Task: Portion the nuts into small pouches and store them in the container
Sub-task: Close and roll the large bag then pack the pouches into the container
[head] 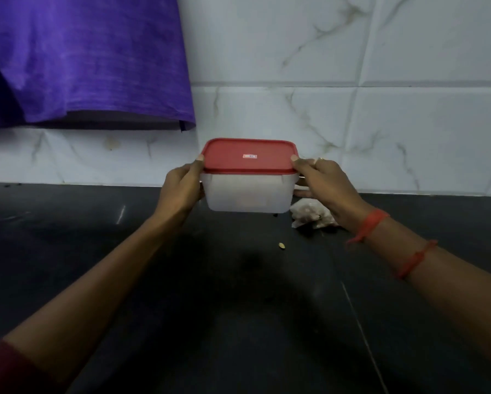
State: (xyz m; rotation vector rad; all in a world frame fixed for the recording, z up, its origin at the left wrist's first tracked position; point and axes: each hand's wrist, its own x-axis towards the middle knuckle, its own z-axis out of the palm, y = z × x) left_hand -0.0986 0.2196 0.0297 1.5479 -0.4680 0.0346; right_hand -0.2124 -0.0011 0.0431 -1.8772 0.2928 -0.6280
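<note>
A translucent white plastic container (248,193) with a red lid (250,156) on top hangs in the air above the black counter (96,251). My left hand (181,189) grips its left side, thumb on the lid's edge. My right hand (326,186) grips its right side, thumb also on the lid. Behind my right hand, a clear plastic pouch of nuts (309,216) lies on the counter, partly hidden by my wrist. One loose nut (281,245) lies on the counter below the container. The container's inside cannot be made out.
A white marble-tiled wall (352,95) rises right behind the counter. A purple cloth (82,61) hangs over the wall at the upper left. Red threads circle my right wrist. Small dark crumbs dot the counter.
</note>
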